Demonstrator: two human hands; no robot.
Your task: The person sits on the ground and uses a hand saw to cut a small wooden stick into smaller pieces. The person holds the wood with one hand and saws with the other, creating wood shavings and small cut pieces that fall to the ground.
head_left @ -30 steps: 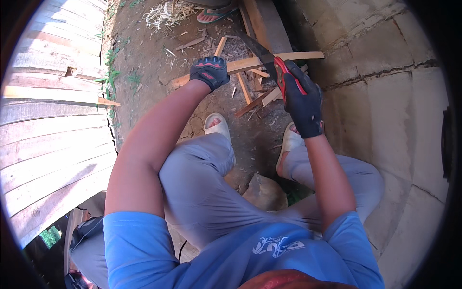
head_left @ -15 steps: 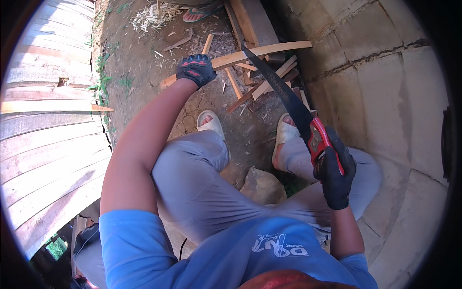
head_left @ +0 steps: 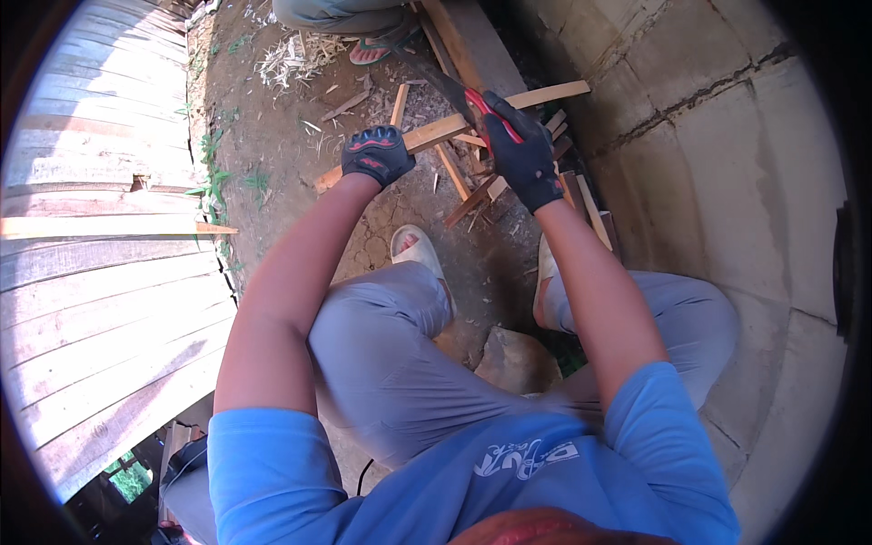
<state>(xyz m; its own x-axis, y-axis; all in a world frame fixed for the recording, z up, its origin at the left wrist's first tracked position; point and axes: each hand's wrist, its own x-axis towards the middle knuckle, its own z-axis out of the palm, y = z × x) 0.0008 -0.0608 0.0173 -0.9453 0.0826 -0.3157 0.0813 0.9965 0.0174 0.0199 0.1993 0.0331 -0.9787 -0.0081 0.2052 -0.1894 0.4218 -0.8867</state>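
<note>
In a black glove with red trim, my left hand [head_left: 377, 156] is closed around a long wooden strip [head_left: 434, 134], which slants up to the right above the ground. My right hand [head_left: 520, 150], gloved alike, grips the red handle [head_left: 474, 102] of a hand saw. The dark saw blade [head_left: 441, 84] crosses over the strip and points away to the upper left, slightly blurred. Whether its teeth touch the wood I cannot tell. Part of the strip behind my right hand is hidden, and its far end shows beyond it.
Cut wood pieces [head_left: 454, 173] lie beneath the strip, beside a thick beam [head_left: 472, 45]. Pale shavings [head_left: 295, 59] sit at the far left. Another person's sandalled foot [head_left: 371, 53] is near the beam. A block wall [head_left: 708, 173] rises on the right, plank boards [head_left: 100, 263] on the left, a stone [head_left: 518, 361] between my feet.
My right hand has pushed the saw forward and to the left, from near my knee to the strip. My left hand keeps its hold on the wood.
</note>
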